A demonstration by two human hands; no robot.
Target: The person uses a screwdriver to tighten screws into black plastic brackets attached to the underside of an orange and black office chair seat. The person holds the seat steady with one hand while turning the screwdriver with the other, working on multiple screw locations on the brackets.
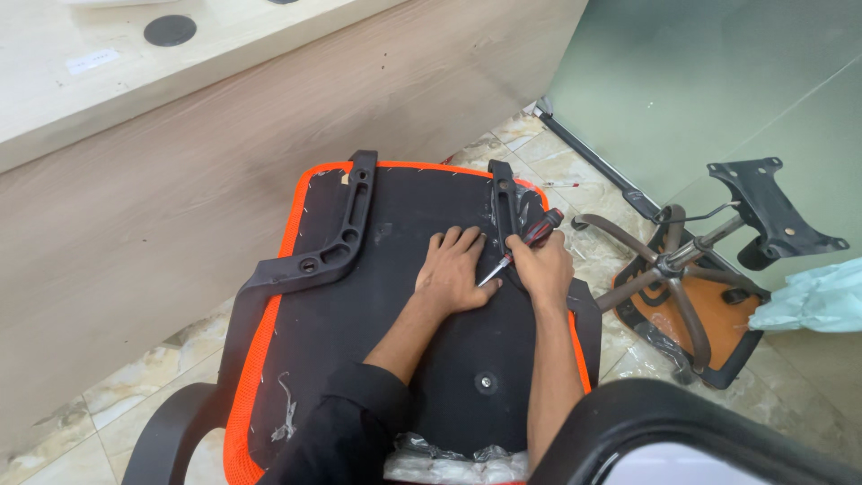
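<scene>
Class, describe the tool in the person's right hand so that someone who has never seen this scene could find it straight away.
Start at the upturned chair seat, black underneath with an orange edge, lying on the tiled floor. Near its right armrest bracket, the right hand holds a screwdriver beside the flat left hand. It is the only slim tool there, with a red and black handle and a thin metal shaft.
</scene>
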